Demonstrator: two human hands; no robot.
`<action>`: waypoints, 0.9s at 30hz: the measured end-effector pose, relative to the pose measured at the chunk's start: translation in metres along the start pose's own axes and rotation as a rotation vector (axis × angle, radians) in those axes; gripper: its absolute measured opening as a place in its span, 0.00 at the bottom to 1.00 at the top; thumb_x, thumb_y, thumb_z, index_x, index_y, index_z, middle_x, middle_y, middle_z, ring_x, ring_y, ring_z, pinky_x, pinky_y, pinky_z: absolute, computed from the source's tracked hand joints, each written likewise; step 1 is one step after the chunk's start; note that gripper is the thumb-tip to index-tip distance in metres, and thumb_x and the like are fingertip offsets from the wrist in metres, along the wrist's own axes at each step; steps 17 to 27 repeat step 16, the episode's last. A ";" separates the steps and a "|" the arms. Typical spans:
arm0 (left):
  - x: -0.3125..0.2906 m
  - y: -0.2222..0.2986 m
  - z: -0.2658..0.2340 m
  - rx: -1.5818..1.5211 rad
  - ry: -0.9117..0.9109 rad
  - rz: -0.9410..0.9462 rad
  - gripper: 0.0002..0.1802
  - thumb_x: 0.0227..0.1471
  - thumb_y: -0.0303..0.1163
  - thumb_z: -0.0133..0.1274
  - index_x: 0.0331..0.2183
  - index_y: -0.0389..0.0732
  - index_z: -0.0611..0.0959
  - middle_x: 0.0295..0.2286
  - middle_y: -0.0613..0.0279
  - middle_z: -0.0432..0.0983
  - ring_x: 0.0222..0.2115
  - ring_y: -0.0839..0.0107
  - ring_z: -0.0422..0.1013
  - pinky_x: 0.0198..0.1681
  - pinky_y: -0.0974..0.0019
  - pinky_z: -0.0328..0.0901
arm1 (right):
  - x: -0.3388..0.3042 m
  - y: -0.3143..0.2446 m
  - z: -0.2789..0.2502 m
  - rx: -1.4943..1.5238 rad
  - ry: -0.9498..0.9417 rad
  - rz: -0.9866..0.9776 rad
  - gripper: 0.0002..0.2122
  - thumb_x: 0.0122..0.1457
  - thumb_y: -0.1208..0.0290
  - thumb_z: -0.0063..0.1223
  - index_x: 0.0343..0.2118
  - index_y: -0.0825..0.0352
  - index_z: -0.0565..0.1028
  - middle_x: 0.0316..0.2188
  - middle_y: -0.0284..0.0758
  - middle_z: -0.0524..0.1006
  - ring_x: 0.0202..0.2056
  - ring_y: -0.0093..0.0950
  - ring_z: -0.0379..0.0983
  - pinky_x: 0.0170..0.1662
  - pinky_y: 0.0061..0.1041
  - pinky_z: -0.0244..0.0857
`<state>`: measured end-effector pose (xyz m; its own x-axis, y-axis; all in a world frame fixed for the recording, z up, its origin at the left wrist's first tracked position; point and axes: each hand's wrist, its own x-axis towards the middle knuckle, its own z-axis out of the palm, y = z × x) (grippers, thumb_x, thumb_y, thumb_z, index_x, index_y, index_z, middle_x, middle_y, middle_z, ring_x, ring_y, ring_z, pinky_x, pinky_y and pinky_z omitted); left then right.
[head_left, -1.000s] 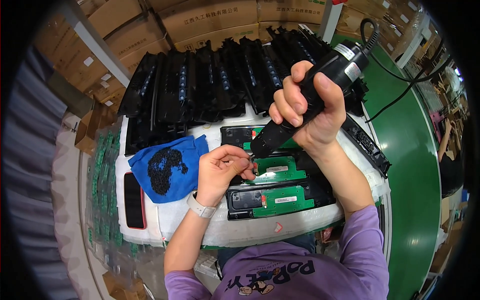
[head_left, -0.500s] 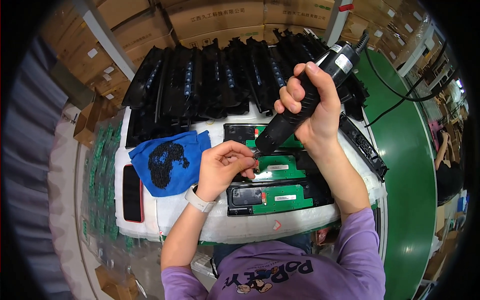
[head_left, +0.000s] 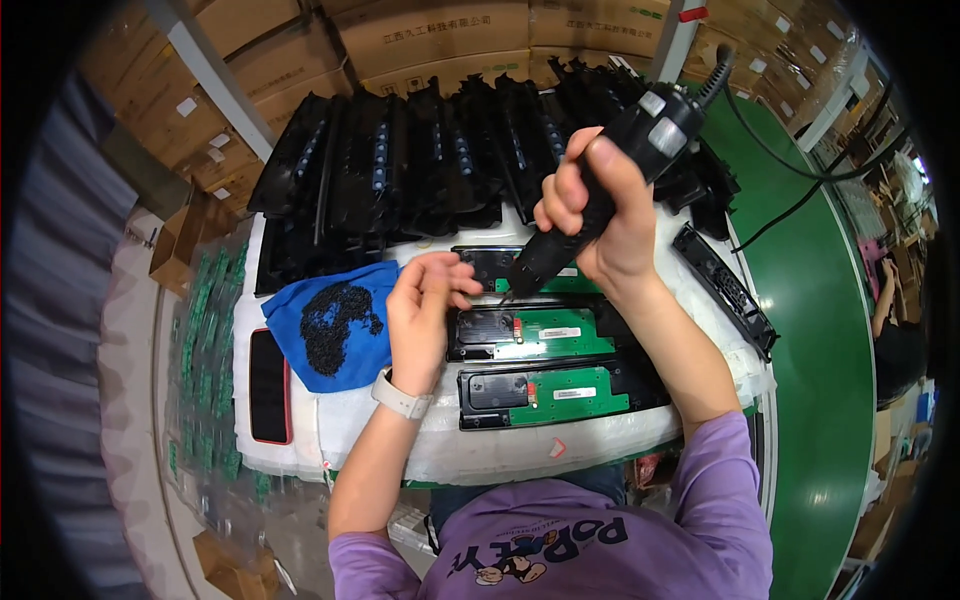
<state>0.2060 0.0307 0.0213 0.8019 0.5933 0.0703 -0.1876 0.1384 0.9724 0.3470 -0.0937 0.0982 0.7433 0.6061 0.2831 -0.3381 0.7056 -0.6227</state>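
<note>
My right hand (head_left: pixel 612 215) is wrapped round a black corded electric screwdriver (head_left: pixel 655 130), tilted with its tip down and to the left. The tip hovers near the gap between the far and middle black plastic panels. My left hand (head_left: pixel 425 305) is beside the tip, its fingers loosely bent and apart, with nothing visible in them. Below the tip lies the middle panel (head_left: pixel 480 327), carrying a green circuit board (head_left: pixel 545 345) with a red part and a white label. The near panel (head_left: pixel 490 390) looks alike; the far panel (head_left: pixel 480 262) is partly covered by the screwdriver.
A blue cloth (head_left: pixel 375 360) with a heap of small black screws lies on the left, beside a red-edged phone (head_left: pixel 268 385). Black plastic housings (head_left: pixel 400 170) are piled at the back. Another black panel (head_left: pixel 725 290) lies at right. The screwdriver's cable (head_left: pixel 770 165) runs off right.
My left hand has drawn back to the left and up from the middle panel, its pinch loosened. The screwdriver has shifted slightly left and its tip now shows.
</note>
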 end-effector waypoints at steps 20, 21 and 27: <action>0.010 0.000 -0.021 -0.038 -0.093 -0.240 0.11 0.61 0.34 0.34 0.42 0.38 0.63 0.40 0.39 0.70 0.39 0.58 0.74 0.41 0.71 0.68 | -0.006 0.034 -0.010 -0.625 -0.344 -0.117 0.11 0.50 0.72 0.51 0.33 0.69 0.64 0.14 0.33 0.67 0.14 0.22 0.62 0.21 0.22 0.60; 0.010 0.000 -0.021 -0.038 -0.093 -0.240 0.11 0.61 0.34 0.34 0.42 0.38 0.63 0.40 0.39 0.70 0.39 0.58 0.74 0.41 0.71 0.68 | -0.006 0.034 -0.010 -0.625 -0.344 -0.117 0.11 0.50 0.72 0.51 0.33 0.69 0.64 0.14 0.33 0.67 0.14 0.22 0.62 0.21 0.22 0.60; 0.010 0.000 -0.021 -0.038 -0.093 -0.240 0.11 0.61 0.34 0.34 0.42 0.38 0.63 0.40 0.39 0.70 0.39 0.58 0.74 0.41 0.71 0.68 | -0.006 0.034 -0.010 -0.625 -0.344 -0.117 0.11 0.50 0.72 0.51 0.33 0.69 0.64 0.14 0.33 0.67 0.14 0.22 0.62 0.21 0.22 0.60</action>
